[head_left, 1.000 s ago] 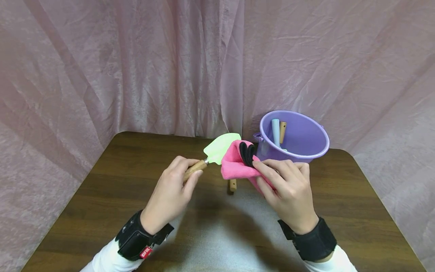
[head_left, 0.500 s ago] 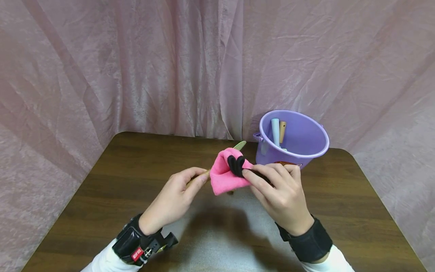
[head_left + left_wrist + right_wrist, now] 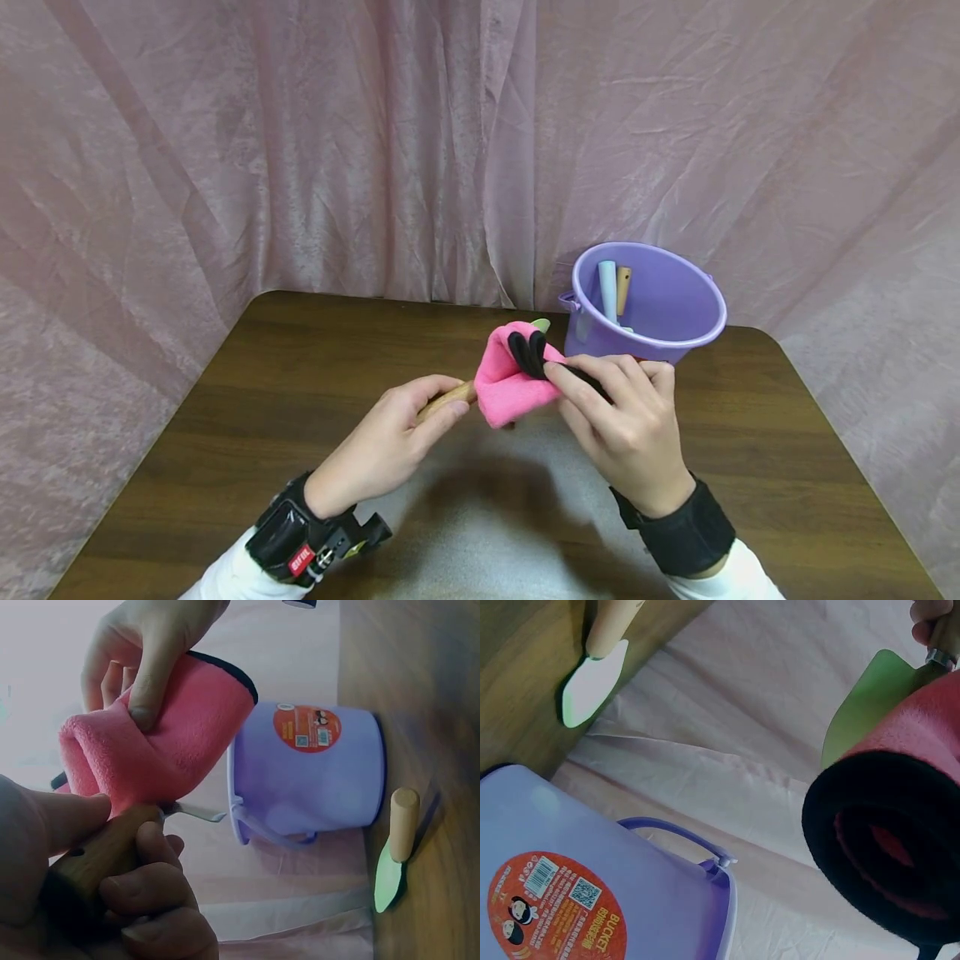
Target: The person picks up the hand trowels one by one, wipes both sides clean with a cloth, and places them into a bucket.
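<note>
My left hand [image 3: 386, 437] grips the wooden handle of a small green trowel [image 3: 450, 400]. A folded pink cloth [image 3: 504, 383] with black edging covers most of the blade in the head view, leaving a green tip visible past it. My right hand [image 3: 630, 429] pinches the cloth against the trowel. Seen from the right wrist, the green trowel blade [image 3: 870, 709] stands out beside the cloth's rolled black edge [image 3: 825, 810]. A second green trowel with a wooden handle [image 3: 405, 825] lies on the table, largely hidden behind the cloth in the head view.
To the right at the back stands a purple bucket [image 3: 630, 333] with an orange label [image 3: 307, 729]. A light blue handle [image 3: 608, 290] and a wooden handle [image 3: 623, 289] lean inside it. Pink curtains [image 3: 375, 150] hang behind the brown table [image 3: 247, 400].
The trowel has turned from showing its blade face to edge-on. The cloth moved left and down over the blade, then slightly back right along it.
</note>
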